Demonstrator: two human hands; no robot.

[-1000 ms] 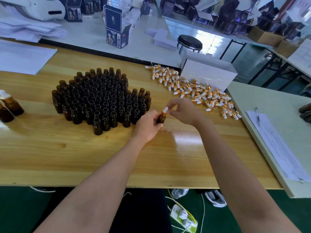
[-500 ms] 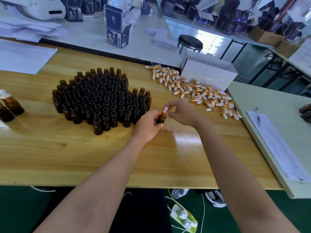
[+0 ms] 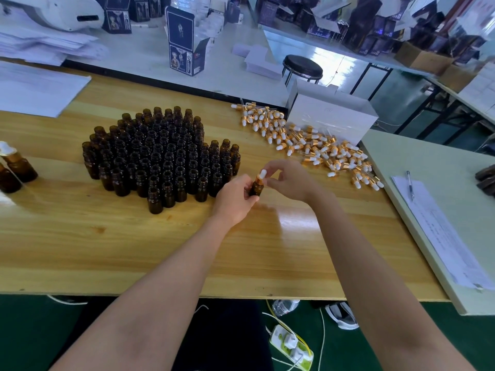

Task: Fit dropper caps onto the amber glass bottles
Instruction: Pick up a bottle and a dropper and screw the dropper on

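My left hand (image 3: 234, 198) grips a small amber bottle (image 3: 257, 187) just above the wooden table (image 3: 134, 250). My right hand (image 3: 290, 180) pinches the gold-collared, white-bulbed dropper cap (image 3: 261, 175) sitting on that bottle's neck. Left of my hands stands a dense cluster of uncapped amber bottles (image 3: 160, 156). A long heap of loose dropper caps (image 3: 308, 143) lies to the right, behind my right hand. Capped bottles (image 3: 18, 167) stand at the table's far left edge.
A white cardboard box (image 3: 332, 116) sits behind the cap heap. Paper sheets (image 3: 34, 87) lie at the back left. A lighter side table (image 3: 442, 183) to the right carries forms and a pen (image 3: 409, 184). A black stool (image 3: 302, 66) stands beyond the table.
Both hands stay in place on the bottle; my right hand's fingers have shifted slightly round the cap.
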